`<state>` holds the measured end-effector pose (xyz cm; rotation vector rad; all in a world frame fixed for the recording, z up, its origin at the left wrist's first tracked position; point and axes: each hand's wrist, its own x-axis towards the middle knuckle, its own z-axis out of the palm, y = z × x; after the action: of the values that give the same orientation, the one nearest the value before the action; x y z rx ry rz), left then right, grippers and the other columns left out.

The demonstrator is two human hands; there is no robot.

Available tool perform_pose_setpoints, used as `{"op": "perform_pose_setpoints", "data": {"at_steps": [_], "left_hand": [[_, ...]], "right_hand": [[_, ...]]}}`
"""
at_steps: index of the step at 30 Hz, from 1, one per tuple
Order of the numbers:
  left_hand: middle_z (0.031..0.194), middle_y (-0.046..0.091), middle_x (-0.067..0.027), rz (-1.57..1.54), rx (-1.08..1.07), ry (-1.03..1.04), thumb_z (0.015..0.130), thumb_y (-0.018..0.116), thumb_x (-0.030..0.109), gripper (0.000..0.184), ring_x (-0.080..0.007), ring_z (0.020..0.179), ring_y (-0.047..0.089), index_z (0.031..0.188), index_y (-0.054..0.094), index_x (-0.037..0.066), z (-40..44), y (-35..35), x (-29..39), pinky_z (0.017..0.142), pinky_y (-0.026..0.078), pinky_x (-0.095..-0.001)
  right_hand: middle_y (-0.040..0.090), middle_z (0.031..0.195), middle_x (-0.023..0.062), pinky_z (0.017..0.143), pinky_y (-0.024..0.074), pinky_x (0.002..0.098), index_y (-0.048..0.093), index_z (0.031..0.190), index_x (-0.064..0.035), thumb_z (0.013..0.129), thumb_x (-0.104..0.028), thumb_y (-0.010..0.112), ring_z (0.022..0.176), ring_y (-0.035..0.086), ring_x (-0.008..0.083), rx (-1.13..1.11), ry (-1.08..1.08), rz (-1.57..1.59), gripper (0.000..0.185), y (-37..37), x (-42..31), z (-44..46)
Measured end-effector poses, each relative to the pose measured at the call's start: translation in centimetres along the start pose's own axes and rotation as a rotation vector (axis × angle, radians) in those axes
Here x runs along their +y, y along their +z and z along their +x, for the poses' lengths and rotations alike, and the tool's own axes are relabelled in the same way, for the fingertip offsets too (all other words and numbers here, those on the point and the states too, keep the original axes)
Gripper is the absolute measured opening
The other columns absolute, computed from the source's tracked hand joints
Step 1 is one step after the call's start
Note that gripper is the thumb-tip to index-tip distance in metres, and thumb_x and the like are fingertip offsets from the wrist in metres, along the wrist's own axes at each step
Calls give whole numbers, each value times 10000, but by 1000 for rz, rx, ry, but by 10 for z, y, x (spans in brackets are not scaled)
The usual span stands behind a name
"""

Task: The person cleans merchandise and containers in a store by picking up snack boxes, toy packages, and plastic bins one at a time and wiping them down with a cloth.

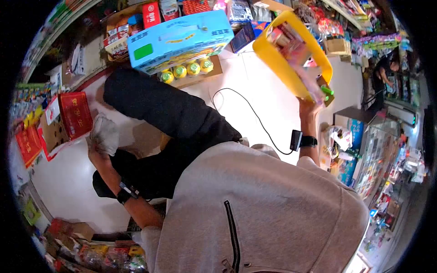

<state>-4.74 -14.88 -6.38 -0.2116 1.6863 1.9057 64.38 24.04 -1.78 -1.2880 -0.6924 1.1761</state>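
My left hand [94,148] is closed around a crumpled greyish-white cloth [106,133], near a red cardboard box [75,114] with its flap open. My right hand [310,107] grips the lower end of a yellow plastic bin [265,49], which is raised and tilted. Packets inside the bin look smeared, and a bright green item [327,93] shows at its end by my fingers. Most of my right fingers are hidden by the bin.
A blue carton [182,38] stands beyond my knee, beside yellow-capped bottles [193,68] in a tray. A black cable [248,105] crosses the pale floor to my right wrist. Stocked shelves and a glass case [375,152] surround me; another person [387,70] is far right.
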Motion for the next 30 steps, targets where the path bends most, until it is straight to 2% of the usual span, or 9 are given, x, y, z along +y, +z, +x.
{"op": "perform_pose_setpoints", "data": {"at_steps": [2, 4, 6, 9, 11, 14, 18, 24, 30], "left_hand": [[1242, 592, -177, 293, -232, 278, 926, 544, 214, 451, -259, 1090, 572, 1282, 517, -62, -30, 13, 9, 955, 436, -363], [1276, 558, -189, 1169, -349, 482, 975, 433, 75, 378, -287, 1136, 559, 1305, 476, -105, -45, 29, 27, 952, 483, -402], [1289, 556, -188, 651, -286, 282, 937, 485, 48, 404, -274, 1131, 558, 1307, 476, -112, -28, 15, 12, 933, 478, -388], [1269, 562, -197, 612, -299, 204, 884, 532, 22, 422, -283, 1123, 562, 1276, 489, -126, -33, 9, 19, 909, 480, -359], [983, 638, -125, 1065, -371, 571, 864, 534, 114, 406, -194, 762, 570, 1220, 559, -78, -60, 27, 27, 663, 452, -294], [892, 575, -64, 1240, -189, 581, 838, 506, 81, 466, -111, 613, 445, 1278, 523, -72, -62, 7, 36, 539, 340, -247], [886, 542, -29, 1280, -84, 501, 843, 484, 97, 500, -76, 606, 398, 1318, 495, -56, -85, 22, 47, 529, 308, -233], [988, 542, -6, 1307, -106, 490, 895, 459, 184, 490, -90, 796, 454, 1339, 478, -22, -115, 46, 53, 671, 392, -259], [916, 470, -30, 1161, -23, 366, 819, 487, -38, 493, -111, 699, 427, 1306, 429, -88, -128, 44, 51, 576, 363, -244]], "right_hand": [[528, 1320, 64, 925, 442, 580, 455, 1336, -222, 879, -684, 374, 1180, 537, 287, -42, 88, 41, 654, -39, 26, -11], [560, 1281, 50, 923, 466, 540, 463, 1333, -213, 880, -691, 382, 1164, 556, 257, 87, 135, -55, 664, -61, 62, -21], [622, 1185, 46, 817, 536, 471, 508, 1293, -207, 909, -666, 382, 1046, 624, 229, 140, 223, -32, 612, -70, 95, -29], [614, 1173, 54, 776, 539, 439, 491, 1317, -183, 943, -598, 402, 1038, 616, 234, 225, 304, -48, 567, -76, 163, -20], [600, 1150, 55, 788, 526, 414, 484, 1320, -155, 958, -475, 453, 1032, 597, 218, 278, 301, -99, 483, -65, 199, -12], [572, 1127, 63, 858, 475, 323, 477, 1317, -80, 880, -112, 463, 986, 562, 179, 213, 216, -159, 438, -60, 256, 8], [573, 1158, 90, 883, 461, 323, 451, 1347, -44, 876, -99, 460, 994, 554, 185, 153, 8, -320, 474, -37, 287, 26], [609, 1202, 183, 927, 448, 388, 479, 1327, -48, 918, -124, 441, 1078, 589, 306, 169, 91, -372, 417, -39, 326, 49], [628, 1153, 228, 871, 482, 447, 432, 1365, -83, 974, -242, 432, 1037, 619, 377, 101, 280, -727, 423, -27, 319, 66]]}}
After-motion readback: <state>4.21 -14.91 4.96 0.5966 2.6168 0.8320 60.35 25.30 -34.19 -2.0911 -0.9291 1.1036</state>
